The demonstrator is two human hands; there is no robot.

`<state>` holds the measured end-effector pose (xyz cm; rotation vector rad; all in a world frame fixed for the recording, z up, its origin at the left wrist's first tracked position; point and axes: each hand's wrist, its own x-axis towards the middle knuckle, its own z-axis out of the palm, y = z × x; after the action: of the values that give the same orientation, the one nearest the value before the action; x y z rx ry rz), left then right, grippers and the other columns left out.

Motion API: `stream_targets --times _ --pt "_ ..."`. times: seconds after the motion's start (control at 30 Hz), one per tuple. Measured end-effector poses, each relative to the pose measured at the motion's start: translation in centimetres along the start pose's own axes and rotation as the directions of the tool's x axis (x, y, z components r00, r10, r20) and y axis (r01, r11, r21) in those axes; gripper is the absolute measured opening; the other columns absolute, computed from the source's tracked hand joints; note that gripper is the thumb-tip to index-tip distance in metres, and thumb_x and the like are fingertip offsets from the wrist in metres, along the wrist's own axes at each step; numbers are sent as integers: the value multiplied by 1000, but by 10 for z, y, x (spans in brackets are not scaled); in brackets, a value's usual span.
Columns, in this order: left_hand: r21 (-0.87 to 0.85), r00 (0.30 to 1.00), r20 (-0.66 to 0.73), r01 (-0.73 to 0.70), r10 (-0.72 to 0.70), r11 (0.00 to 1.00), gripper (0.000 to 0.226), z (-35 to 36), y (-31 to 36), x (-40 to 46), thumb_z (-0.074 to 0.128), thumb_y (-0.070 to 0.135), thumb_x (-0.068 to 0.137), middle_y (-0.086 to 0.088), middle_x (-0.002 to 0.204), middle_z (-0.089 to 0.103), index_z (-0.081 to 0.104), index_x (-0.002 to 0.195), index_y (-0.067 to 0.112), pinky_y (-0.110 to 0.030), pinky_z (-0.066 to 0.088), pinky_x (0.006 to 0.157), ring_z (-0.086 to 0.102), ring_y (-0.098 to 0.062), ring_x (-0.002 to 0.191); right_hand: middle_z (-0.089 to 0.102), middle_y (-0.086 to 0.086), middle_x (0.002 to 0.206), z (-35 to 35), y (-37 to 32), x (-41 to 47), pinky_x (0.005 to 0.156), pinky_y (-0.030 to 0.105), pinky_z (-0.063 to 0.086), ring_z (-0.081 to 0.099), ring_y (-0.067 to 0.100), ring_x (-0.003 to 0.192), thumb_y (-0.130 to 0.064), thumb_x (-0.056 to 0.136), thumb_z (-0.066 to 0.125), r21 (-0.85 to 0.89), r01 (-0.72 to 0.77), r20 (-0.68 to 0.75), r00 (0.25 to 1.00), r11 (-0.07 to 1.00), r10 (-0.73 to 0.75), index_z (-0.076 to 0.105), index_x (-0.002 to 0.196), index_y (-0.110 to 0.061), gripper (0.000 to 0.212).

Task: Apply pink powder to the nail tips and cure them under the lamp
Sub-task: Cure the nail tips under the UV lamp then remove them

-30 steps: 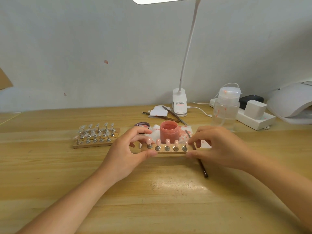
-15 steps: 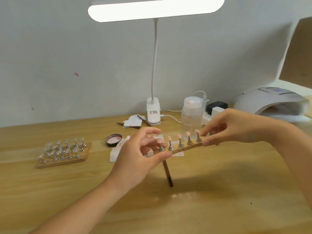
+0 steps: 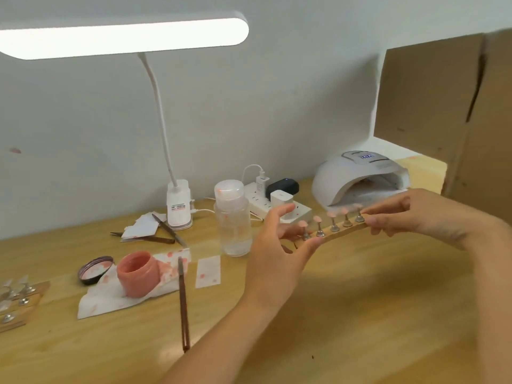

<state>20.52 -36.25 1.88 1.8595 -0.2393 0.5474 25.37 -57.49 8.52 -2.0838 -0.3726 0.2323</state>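
On a wooden bench (image 3: 360, 314) against a pale wall, take the pink powder jar (image 3: 137, 273) as the landmark. Far left of the jar, cut by the frame edge, a wooden holder (image 3: 19, 303) carries clear nail tips on metal stands. Just left of the jar lies its lid (image 3: 95, 270), and the jar stands open on a pink-stained tissue (image 3: 122, 295). Just right of the jar a brush (image 3: 183, 303) lies on the bench. Behind the jar a lit desk lamp (image 3: 178, 202) stands at the wall, with tweezers (image 3: 155, 238) and paper scraps beside its base. Right of the jar and further back stands a clear bottle (image 3: 235, 220), with a power strip (image 3: 277, 207) behind it.

Well right of the jar, both hands hold a wooden strip (image 3: 336, 233) above the bench, tilted up to the right, with five pink nail tips (image 3: 331, 214) on stands. The left hand (image 3: 277, 253) pinches the strip's left end between thumb and fingers, the other fingers spread. The right hand (image 3: 410, 214) pinches the right end. Just behind the strip sits a white curing lamp (image 3: 346, 176), its opening facing the hands.
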Motion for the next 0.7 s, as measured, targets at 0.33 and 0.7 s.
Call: stream_targets --times 0.33,0.7 --pt "-83 998 27 -56 58 995 49 73 -12 59 75 15 73 19 85 60 45 101 42 -7 41 65 54 11 86 72 -4 71 -15 60 19 48 13 51 68 4 62 -13 61 66 708 29 -266 937 706 228 65 91 -10 31" --pt "-450 931 81 352 -355 821 34 149 -9 86 54 11 90 7 113 52 47 119 25 -17 45 89 52 -3 101 71 -3 66 -33 97 28 53 13 53 68 5 61 -5 80 64 839 185 -450 766 512 460 61 102 -8 22"
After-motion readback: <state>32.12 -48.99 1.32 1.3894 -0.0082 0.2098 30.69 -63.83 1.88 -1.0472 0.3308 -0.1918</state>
